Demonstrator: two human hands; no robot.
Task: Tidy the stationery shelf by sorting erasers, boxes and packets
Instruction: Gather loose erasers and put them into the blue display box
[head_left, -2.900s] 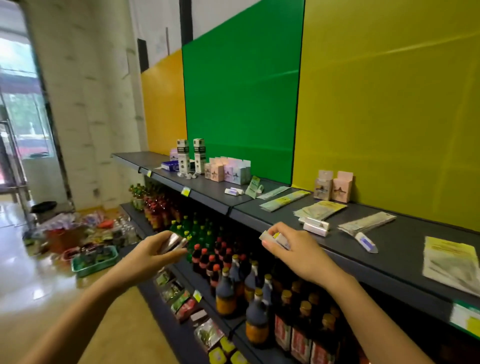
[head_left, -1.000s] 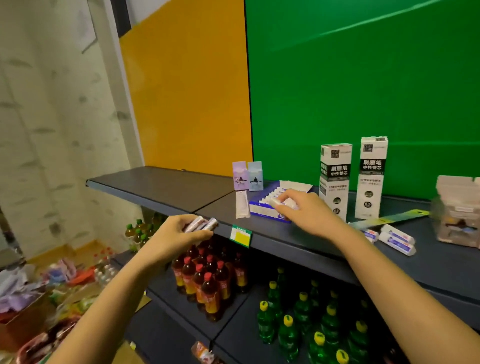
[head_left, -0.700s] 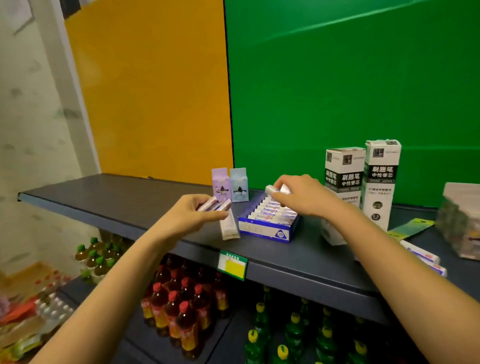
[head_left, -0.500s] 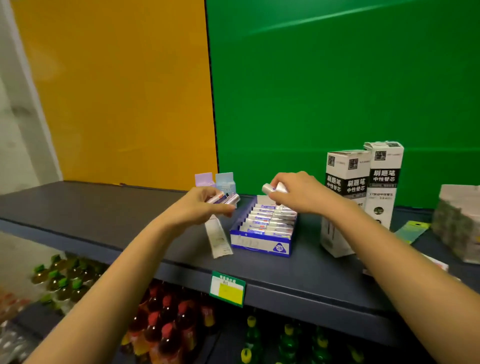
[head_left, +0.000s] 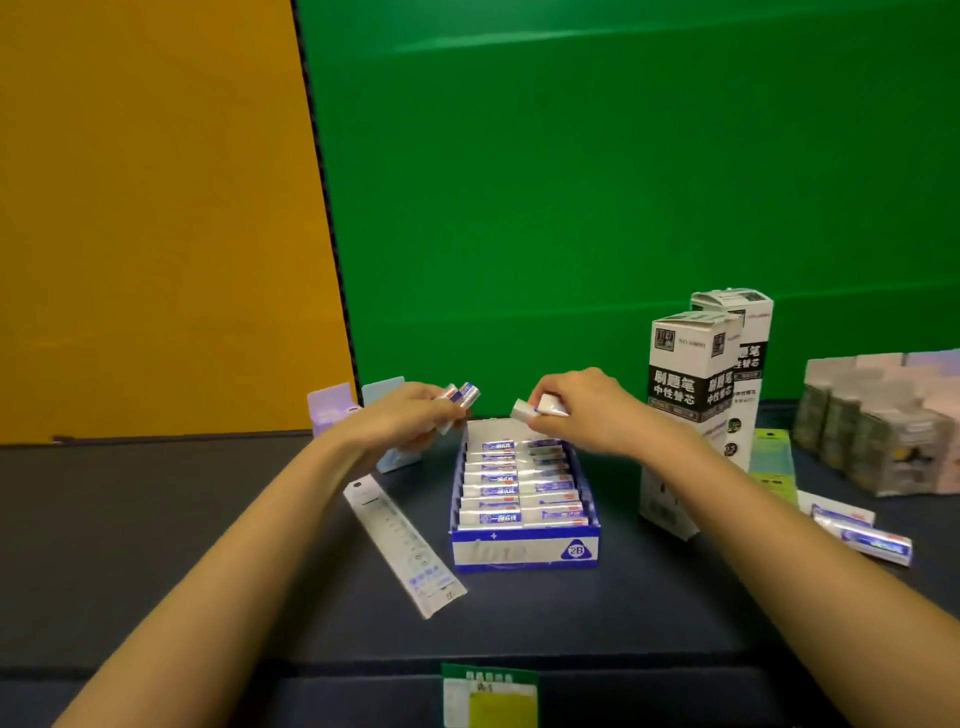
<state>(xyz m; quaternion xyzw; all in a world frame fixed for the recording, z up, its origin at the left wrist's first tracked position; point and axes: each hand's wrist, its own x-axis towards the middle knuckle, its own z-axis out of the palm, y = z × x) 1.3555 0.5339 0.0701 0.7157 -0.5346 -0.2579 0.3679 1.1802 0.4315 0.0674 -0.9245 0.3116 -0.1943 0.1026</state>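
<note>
Presently, working from the left, the left hand (head_left: 402, 415) is closed round a small bundle of wrapped erasers (head_left: 460, 394), held above the dark shelf (head_left: 156, 519) just left of the blue display box (head_left: 524, 551), with a flat white packet (head_left: 402, 540) lying diagonally below that forearm. At centre, the display box sits open on the shelf, its rows nearly filled with wrapped erasers (labels blurred), while the right hand (head_left: 582, 415) pinches a single white eraser (head_left: 537, 408) over the box's empty back end. Further right, two tall black-and-white cartons (head_left: 691, 395) stand upright, and two loose erasers (head_left: 862, 535) lie on the shelf beyond the right forearm
</note>
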